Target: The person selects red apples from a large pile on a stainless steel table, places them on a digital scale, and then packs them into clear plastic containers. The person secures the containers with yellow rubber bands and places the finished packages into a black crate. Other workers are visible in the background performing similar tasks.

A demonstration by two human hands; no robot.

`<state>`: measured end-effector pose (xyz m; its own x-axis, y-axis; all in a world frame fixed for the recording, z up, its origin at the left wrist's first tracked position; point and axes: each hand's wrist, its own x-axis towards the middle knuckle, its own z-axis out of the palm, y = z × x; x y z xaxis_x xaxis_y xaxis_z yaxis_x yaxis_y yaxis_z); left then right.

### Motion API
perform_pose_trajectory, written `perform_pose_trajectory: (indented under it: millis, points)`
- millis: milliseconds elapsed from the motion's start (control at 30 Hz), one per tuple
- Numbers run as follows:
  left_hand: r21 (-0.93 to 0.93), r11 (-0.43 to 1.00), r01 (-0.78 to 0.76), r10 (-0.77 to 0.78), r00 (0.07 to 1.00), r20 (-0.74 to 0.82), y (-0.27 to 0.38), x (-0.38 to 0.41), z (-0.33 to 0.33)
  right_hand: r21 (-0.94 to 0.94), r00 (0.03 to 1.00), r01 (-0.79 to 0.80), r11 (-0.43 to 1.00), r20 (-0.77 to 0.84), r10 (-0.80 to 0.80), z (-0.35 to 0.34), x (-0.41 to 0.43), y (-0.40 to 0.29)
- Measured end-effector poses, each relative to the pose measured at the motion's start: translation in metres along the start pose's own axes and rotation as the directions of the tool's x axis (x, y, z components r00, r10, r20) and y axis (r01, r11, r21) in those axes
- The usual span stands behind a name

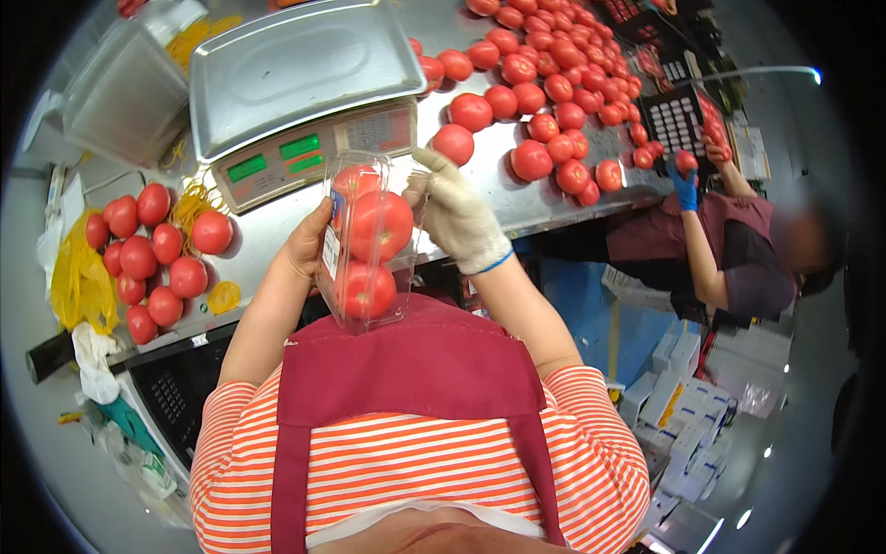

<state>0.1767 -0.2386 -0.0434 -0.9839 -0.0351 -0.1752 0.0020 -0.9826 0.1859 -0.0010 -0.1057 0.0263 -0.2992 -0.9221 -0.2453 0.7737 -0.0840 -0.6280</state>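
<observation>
A clear plastic clamshell (405, 294) stands tilted in front of my apron, with several red tomatoes (379, 226) inside and a printed label on its left side. My left hand (309, 239), bare, grips its left side. On the opposite side, my right hand (453, 208) wears a white knit glove with a blue cuff edge. Its bent fingers hold the clamshell's clear right edge and are partly seen through the plastic. Just beyond the clamshell is a weighing scale (311, 156) with lit green displays and a bare metal pan (304, 73).
Loose tomatoes (529, 161) spread over the steel table (509, 208) at right; others (138, 257) lie at left beside yellow rubber bands (223, 297) and a yellow bag (82, 277). Plastic containers (128, 93) stand back left. A co-worker (720, 235) handles tomatoes by a black crate (671, 128).
</observation>
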Motion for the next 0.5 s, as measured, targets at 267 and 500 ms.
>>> perform_pose_trajectory:
  millis: [267,500]
  points:
    - [0.327,0.883,0.337,-0.353,0.935,-0.009,-0.050,0.052,0.033,-0.698,0.853,0.078,0.712,0.416,0.315,0.047,-0.023,-0.135]
    - [0.310,0.931,0.191,-0.197,0.980,-0.012,-0.097,0.039,0.060,-0.400,0.923,0.369,0.839,0.266,-0.280,-0.043,-0.233,-0.114]
